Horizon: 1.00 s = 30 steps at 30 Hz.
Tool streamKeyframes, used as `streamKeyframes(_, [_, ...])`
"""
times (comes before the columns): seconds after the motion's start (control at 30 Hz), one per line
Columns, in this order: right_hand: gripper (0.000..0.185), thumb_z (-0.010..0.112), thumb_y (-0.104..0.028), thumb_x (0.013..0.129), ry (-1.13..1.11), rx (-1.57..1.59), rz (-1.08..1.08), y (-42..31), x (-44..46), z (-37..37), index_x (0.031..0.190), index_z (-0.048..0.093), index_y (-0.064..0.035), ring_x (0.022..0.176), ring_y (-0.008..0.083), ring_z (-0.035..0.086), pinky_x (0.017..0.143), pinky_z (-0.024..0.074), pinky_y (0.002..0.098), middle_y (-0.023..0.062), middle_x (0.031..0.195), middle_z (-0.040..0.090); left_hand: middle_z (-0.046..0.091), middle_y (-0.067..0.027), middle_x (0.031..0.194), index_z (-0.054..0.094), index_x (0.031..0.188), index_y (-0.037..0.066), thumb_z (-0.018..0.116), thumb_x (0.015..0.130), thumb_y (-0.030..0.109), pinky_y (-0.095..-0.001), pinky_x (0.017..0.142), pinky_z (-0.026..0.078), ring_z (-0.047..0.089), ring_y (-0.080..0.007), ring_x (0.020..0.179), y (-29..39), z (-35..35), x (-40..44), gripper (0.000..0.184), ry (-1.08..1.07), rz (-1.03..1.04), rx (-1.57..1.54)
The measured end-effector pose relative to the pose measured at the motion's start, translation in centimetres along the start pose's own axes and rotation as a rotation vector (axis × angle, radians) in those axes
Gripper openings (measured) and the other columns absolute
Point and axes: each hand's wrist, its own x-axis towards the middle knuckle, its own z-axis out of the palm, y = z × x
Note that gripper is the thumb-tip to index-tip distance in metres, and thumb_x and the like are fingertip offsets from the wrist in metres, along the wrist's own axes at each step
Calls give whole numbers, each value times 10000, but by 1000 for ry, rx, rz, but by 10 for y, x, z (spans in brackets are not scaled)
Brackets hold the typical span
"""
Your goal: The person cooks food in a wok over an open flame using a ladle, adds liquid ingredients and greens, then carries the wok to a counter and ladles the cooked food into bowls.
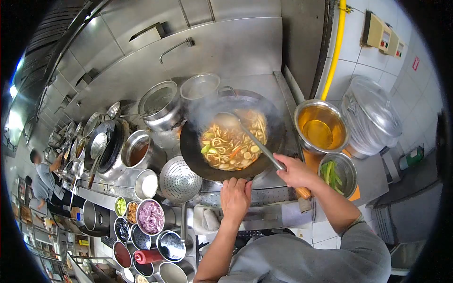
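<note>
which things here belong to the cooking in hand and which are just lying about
In use:
dark round metal wok, left hand at its rim
long-handled metal ladle, in the right hand
thick pale noodles in the wok

Apparently idle:
round perforated steel skimmer
red plastic squeeze bottle
round steel pot of golden liquid
round steel bowl of green strips

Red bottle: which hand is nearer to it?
Left. The left hand is at the near rim of the wok, beyond and right of the red bottle; the right hand, gripping the ladle, is farther right.
</note>
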Motion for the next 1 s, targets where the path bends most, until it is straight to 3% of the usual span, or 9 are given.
streamKeyframes(0.03, [588, 588, -167, 937, -62, 80, 78, -15, -13, -5, 1496, 422, -90, 632, 204, 678, 581, 537, 347, 150, 910, 694, 594, -106, 821, 681, 856, 71, 701, 884, 218, -445, 696, 455, 568, -321, 811, 0, -2, 1, 151, 4, 2, -3])
streamKeyframes(0.13, [596, 596, -164, 934, -186, 128, 116, 9, -45, -39, 1498, 421, -94, 610, 188, 657, 578, 536, 339, 127, 881, 683, 595, -102, 820, 684, 861, 72, 700, 885, 223, -441, 701, 455, 568, -319, 814, -4, -7, 6, 154, 26, 10, -14])
streamKeyframes(0.23, [599, 602, -162, 930, -117, -41, 174, 2, -47, -61, 1499, 424, -98, 592, 175, 640, 576, 534, 330, 110, 868, 673, 595, -101, 818, 683, 859, 71, 698, 887, 225, -439, 704, 456, 568, -320, 816, -8, -7, -1, 157, 17, 8, -23])
streamKeyframes(0.43, [639, 618, -159, 929, -35, 55, 37, 0, -6, 5, 1524, 389, -108, 529, 157, 596, 503, 493, 330, 83, 811, 652, 600, -108, 814, 683, 852, 68, 702, 883, 212, -446, 699, 461, 569, -321, 811, -4, -5, 8, 148, 24, 23, -10])
streamKeyframes(0.53, [631, 615, -180, 933, -212, 195, 140, 11, -43, -43, 1520, 396, -113, 529, 172, 599, 521, 502, 339, 107, 851, 665, 602, -111, 807, 686, 846, 63, 711, 875, 199, -440, 706, 459, 564, -320, 797, -4, -5, 15, 141, 54, 27, -31])
streamKeyframes(0.63, [629, 613, -172, 933, -77, -50, 179, -7, -38, -51, 1520, 395, -113, 537, 158, 589, 517, 499, 331, 90, 841, 653, 606, -117, 798, 692, 842, 52, 722, 865, 182, -429, 713, 453, 555, -321, 775, -4, -5, 10, 136, 68, 26, -35])
streamKeyframes(0.83, [576, 630, -171, 936, -63, 125, 94, -17, -18, -3, 1471, 446, -69, 576, 171, 626, 548, 519, 338, 134, 905, 679, 601, -116, 819, 682, 851, 69, 709, 879, 221, -445, 701, 461, 567, -327, 802, -4, -3, 14, 156, 64, 40, -9])
streamKeyframes(0.93, [596, 606, -137, 934, -176, 189, 196, 3, -44, -47, 1501, 424, -109, 548, 148, 578, 538, 499, 338, 64, 812, 621, 603, -114, 824, 683, 859, 67, 711, 877, 225, -449, 706, 462, 570, -326, 810, -5, -1, 16, 162, 68, 42, -28])
streamKeyframes(1.0, [586, 608, -125, 931, -103, 147, 151, 12, -43, -56, 1491, 437, -110, 544, 155, 579, 540, 497, 334, 82, 821, 629, 606, -112, 827, 683, 866, 65, 711, 876, 227, -452, 708, 462, 573, -325, 817, -6, 1, 12, 164, 65, 36, -29])
